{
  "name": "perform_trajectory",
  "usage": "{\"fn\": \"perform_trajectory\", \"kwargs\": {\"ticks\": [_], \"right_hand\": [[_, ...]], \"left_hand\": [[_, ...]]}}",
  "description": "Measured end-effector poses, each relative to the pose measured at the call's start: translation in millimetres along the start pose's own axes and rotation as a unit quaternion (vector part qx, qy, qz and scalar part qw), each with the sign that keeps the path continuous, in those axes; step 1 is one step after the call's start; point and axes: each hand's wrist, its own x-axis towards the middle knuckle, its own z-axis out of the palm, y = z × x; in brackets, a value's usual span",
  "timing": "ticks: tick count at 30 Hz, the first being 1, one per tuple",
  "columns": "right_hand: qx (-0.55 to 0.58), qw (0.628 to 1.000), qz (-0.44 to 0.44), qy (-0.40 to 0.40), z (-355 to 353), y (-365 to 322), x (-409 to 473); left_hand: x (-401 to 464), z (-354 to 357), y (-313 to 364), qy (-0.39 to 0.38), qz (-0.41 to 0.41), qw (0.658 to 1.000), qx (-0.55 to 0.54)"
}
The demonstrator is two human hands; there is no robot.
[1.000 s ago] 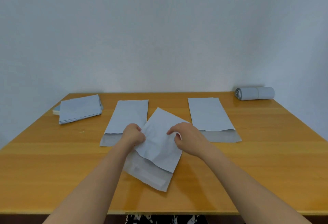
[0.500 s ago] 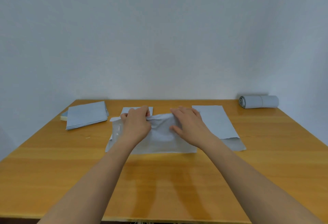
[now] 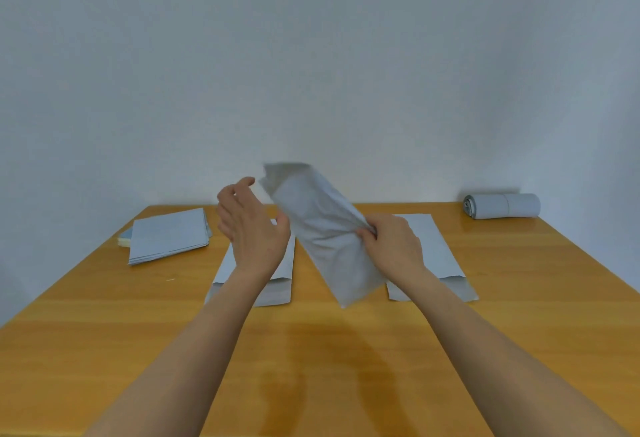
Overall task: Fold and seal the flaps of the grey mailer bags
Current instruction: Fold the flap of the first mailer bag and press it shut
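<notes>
Right grip [image 3: 389, 246] pinches the lifted mailer bag [image 3: 322, 229]; left grip [image 3: 251, 229] spread apart; best laid flat on the desk [image 3: 104, 332] before creasing.

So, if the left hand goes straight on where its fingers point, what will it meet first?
Probably the lifted mailer bag that the right hand grips: the open left hand points up and right toward its upper end. Depth is unclear.
</notes>
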Motion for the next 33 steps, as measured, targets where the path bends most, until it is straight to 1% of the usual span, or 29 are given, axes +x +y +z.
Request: {"fn": "perform_trajectory", "kwargs": {"ticks": [1,3,4,5,6,7,8,9,11,12,13,16,18,20,22,23,24,26,27,28,29,31,33], "right_hand": [[0.039,0.999,0.019,-0.002,-2,1,2],[0.146,0.987,0.062,-0.014,-5,3,4],[0.198,0.976,0.089,-0.023,-7,2,4],[0.245,0.961,0.121,-0.035,-8,3,3],[0.290,0.943,0.154,-0.049,-9,3,1],[0.334,0.922,0.184,-0.062,-8,5,0],[0.371,0.901,0.211,-0.075,-7,7,-2],[0.397,0.885,0.230,-0.083,-5,10,-3],[0.424,0.863,0.257,-0.100,-2,15,-6],[0.433,0.854,0.267,-0.110,-1,17,-8],[0.441,0.846,0.275,-0.120,1,20,-9],[0.460,0.827,0.293,-0.135,6,28,-14],[0.445,0.833,0.304,-0.128,10,36,-15],[0.413,0.847,0.311,-0.126,14,42,-17],[0.367,0.863,0.316,-0.148,18,47,-20],[0.337,0.870,0.319,-0.169,21,49,-22],[0.299,0.878,0.321,-0.191,23,49,-24],[0.146,0.915,0.296,-0.232,28,53,-28],[0.061,0.931,0.270,-0.238,31,56,-28],[0.003,0.943,0.245,-0.226,33,58,-29],[-0.023,0.951,0.224,-0.213,37,60,-28],[-0.023,0.963,0.183,-0.198,44,62,-27],[-0.027,0.969,0.141,-0.201,53,61,-27]], "left_hand": [[1,0,0,-0.014,-0.031,0.999,-0.015],[2,2,-3,-0.077,-0.087,0.992,-0.053],[2,4,-4,-0.121,-0.125,0.981,-0.081],[2,5,-6,-0.167,-0.176,0.964,-0.113],[1,5,-6,-0.214,-0.234,0.937,-0.147],[-2,4,-5,-0.258,-0.292,0.902,-0.187],[-4,4,-6,-0.296,-0.342,0.862,-0.230],[-6,4,-7,-0.330,-0.374,0.823,-0.271],[-12,3,-9,-0.376,-0.399,0.762,-0.345],[-14,4,-11,-0.388,-0.397,0.747,-0.366],[-17,6,-13,-0.395,-0.388,0.745,-0.371],[-21,12,-22,-0.401,-0.377,0.762,-0.341],[-24,15,-27,-0.408,-0.381,0.766,-0.317],[-28,16,-30,-0.423,-0.379,0.773,-0.283],[-31,17,-36,-0.452,-0.365,0.778,-0.239],[-33,17,-38,-0.474,-0.350,0.783,-0.201],[-35,17,-40,-0.499,-0.327,0.790,-0.140],[-39,18,-42,-0.530,-0.270,0.804,0.009],[-42,20,-43,-0.522,-0.239,0.816,0.069],[-44,24,-45,-0.500,-0.205,0.835,0.105],[-46,28,-47,-0.469,-0.170,0.859,0.111],[-48,35,-49,-0.408,-0.108,0.904,0.066],[-51,41,-46,-0.380,-0.061,0.923,0.027]]}}
